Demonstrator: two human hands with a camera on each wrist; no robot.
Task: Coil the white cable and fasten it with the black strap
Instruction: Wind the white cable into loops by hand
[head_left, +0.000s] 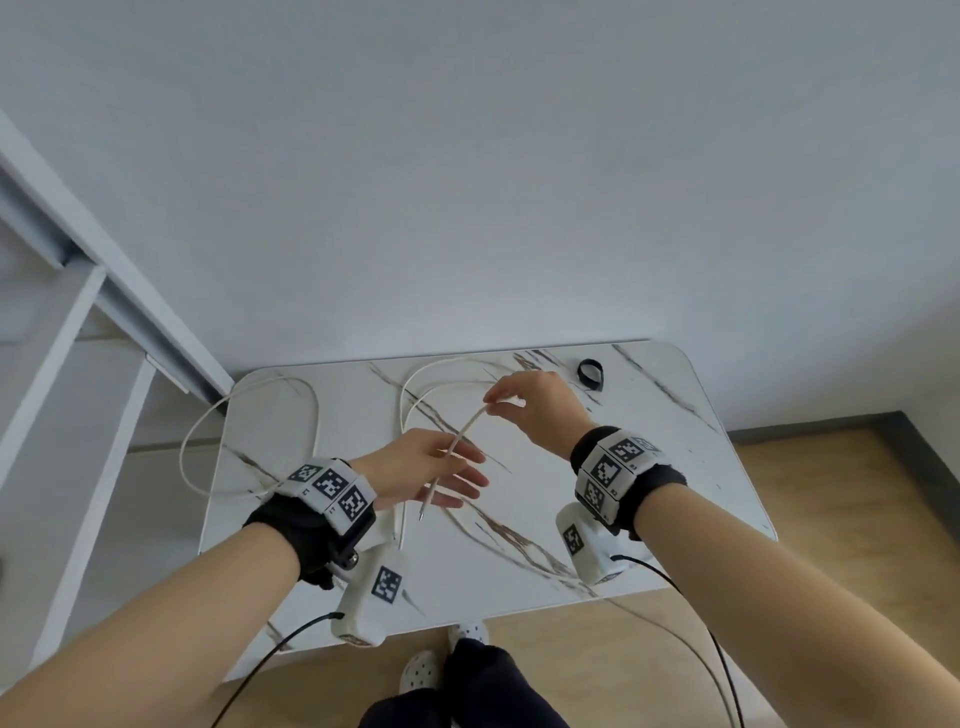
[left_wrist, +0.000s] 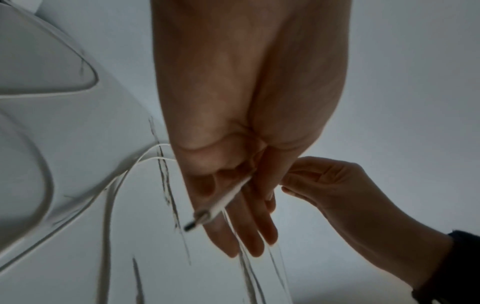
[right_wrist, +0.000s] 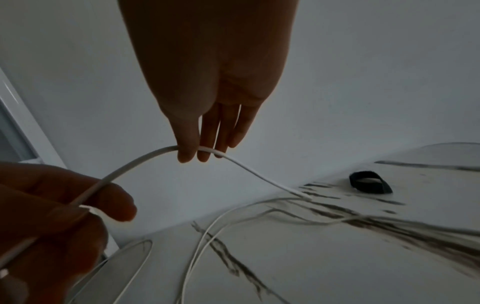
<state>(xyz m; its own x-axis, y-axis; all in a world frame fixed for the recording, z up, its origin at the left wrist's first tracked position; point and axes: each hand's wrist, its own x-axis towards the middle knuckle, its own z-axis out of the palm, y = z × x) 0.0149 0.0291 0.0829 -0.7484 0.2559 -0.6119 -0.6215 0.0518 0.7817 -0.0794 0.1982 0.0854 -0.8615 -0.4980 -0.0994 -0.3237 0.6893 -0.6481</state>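
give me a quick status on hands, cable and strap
Left hand and right hand both pinch the white cable near its plug end. Most cable loose on table. Black strap untouched, far right.

Two hands, the left hand (head_left: 415, 467) and the right hand (head_left: 540, 410), share one white cable (head_left: 249, 410), while one black strap (head_left: 590, 373) lies on the one marble-veined bench (head_left: 701, 467).

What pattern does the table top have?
White marble table top with dark grey-brown veins; clearest in the head view.
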